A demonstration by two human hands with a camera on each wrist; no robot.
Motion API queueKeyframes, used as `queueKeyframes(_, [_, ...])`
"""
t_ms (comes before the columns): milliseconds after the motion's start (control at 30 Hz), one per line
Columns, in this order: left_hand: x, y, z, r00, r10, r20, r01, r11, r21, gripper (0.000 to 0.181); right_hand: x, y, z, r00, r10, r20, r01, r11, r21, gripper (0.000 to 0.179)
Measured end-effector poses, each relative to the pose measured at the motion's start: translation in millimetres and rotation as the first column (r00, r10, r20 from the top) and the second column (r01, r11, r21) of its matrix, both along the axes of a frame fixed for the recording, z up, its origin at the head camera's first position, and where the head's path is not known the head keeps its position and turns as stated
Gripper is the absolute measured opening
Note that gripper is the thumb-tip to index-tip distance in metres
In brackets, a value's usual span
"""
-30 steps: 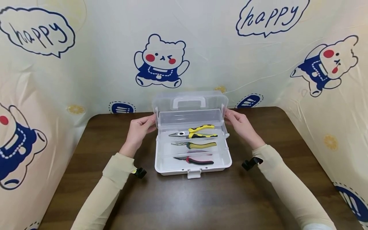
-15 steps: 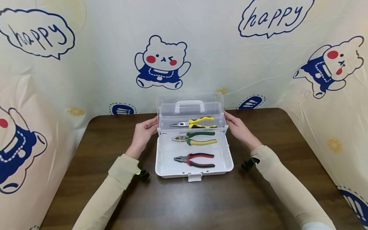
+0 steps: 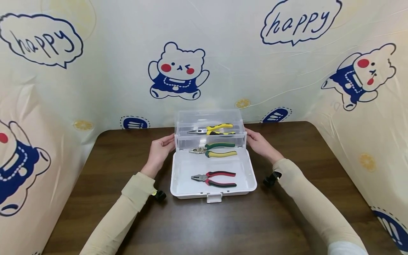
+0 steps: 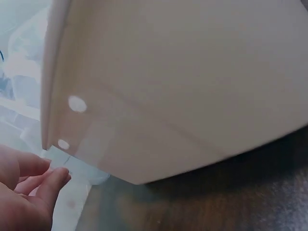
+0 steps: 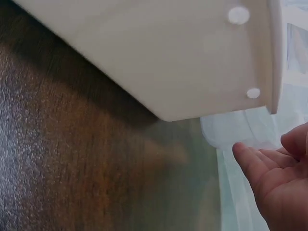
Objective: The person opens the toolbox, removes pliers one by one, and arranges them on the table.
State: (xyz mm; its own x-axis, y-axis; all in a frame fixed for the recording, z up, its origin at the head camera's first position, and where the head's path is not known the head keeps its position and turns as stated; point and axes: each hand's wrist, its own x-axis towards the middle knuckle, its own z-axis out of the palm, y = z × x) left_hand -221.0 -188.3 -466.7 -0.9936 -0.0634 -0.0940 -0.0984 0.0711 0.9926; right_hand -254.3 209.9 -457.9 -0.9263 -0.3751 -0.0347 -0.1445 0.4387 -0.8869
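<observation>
A white toolbox (image 3: 173, 170) stands opened, its see-through lid (image 3: 208, 115) folded back. Yellow-and-black long-nose pliers (image 3: 220, 126) lie in the clear tray section (image 3: 188, 141). Green-and-yellow combination pliers (image 3: 220, 154) show partly through the lower clear tray; red-and-black combination pliers (image 3: 221, 173) lie on the white bottom. At the back left corner, my left hand (image 3: 159, 152) pinches the lid's side, the exact contact being hard to see. My right hand (image 3: 260, 142) touches the opposite side with fairly straight fingers, thumb apart (image 5: 279, 173).
The toolbox sits on a dark wooden table (image 3: 204, 226), a white latch (image 3: 214, 197) at its front. A patterned cloth (image 3: 111, 71) hangs behind and along both sides. A black wrist camera (image 3: 159, 196) sits at the left cuff, another (image 3: 271, 179) at the right.
The clear trays have swung up and back, uncovering the red and green pliers. The lid has tipped backward, its handle now out of sight. Both hands have shifted slightly with them.
</observation>
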Motion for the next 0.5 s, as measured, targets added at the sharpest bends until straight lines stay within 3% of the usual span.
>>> queueKeyframes(333, [7.8, -2.3, -4.6, 0.999, -0.016, 0.029, 0.018, 0.997, -0.072, 0.038, -2.0, 1, -10.2, 0.995, 0.027, 0.091, -0.027, 1.000, 0.000, 0.051])
queueKeyframes(500, [6.4, -2.0, -5.7, 1.000, -0.021, 0.008, 0.021, 0.996, -0.087, 0.038, -4.8, 4, -12.7, 0.994, 0.034, 0.100, -0.032, 0.999, -0.020, 0.052])
